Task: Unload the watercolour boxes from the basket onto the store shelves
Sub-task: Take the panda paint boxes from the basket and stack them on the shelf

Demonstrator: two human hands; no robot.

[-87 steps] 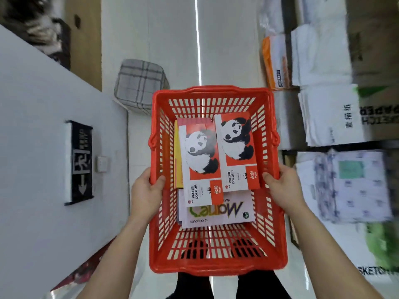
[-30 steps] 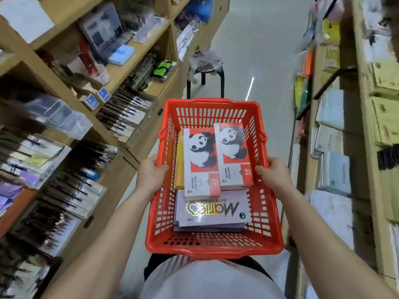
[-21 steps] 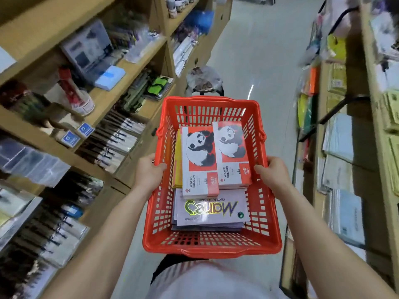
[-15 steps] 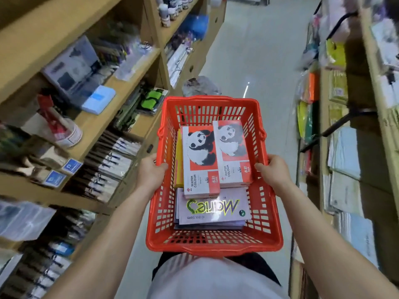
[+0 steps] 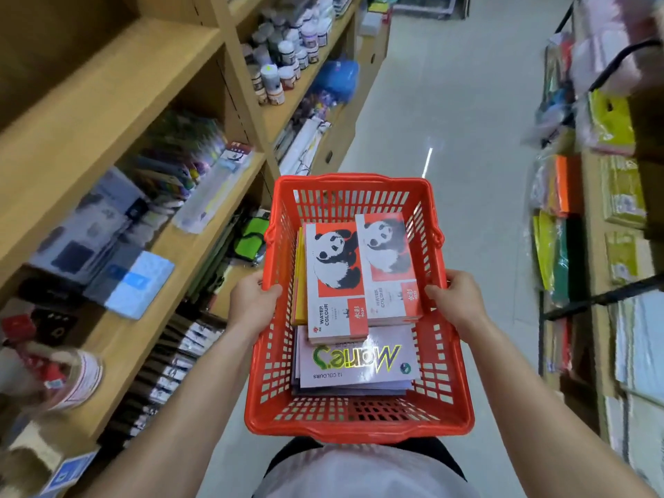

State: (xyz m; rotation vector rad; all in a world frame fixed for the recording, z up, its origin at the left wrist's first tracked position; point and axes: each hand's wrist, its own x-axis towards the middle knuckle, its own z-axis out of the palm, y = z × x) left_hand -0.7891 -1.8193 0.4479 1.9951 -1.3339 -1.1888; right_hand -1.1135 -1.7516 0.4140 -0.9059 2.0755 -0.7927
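I've got both hands, left hand (image 5: 253, 305) and right hand (image 5: 454, 300), clamped on basket (image 5: 359, 422) rims; watercolour boxes (image 5: 336, 282) lie between them, long axes pointing away, shelves (image 5: 151, 246) frame-left, nearer my left.

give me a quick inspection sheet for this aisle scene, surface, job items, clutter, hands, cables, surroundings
surface: pale floor of a shop aisle, bare ahead.
job's things: red basket carried at waist height; two panda watercolour boxes side by side on top; Marie's 12 colours box beneath, on a stack; yellow box edge at the left wall.
clutter: nothing seen on the floor.
grippers: left hand grips the basket's left rim; right hand grips the right rim.
cables: nothing seen.
surroundings: wooden shelves on the left with paint jars and brushes; paper packs on the right.
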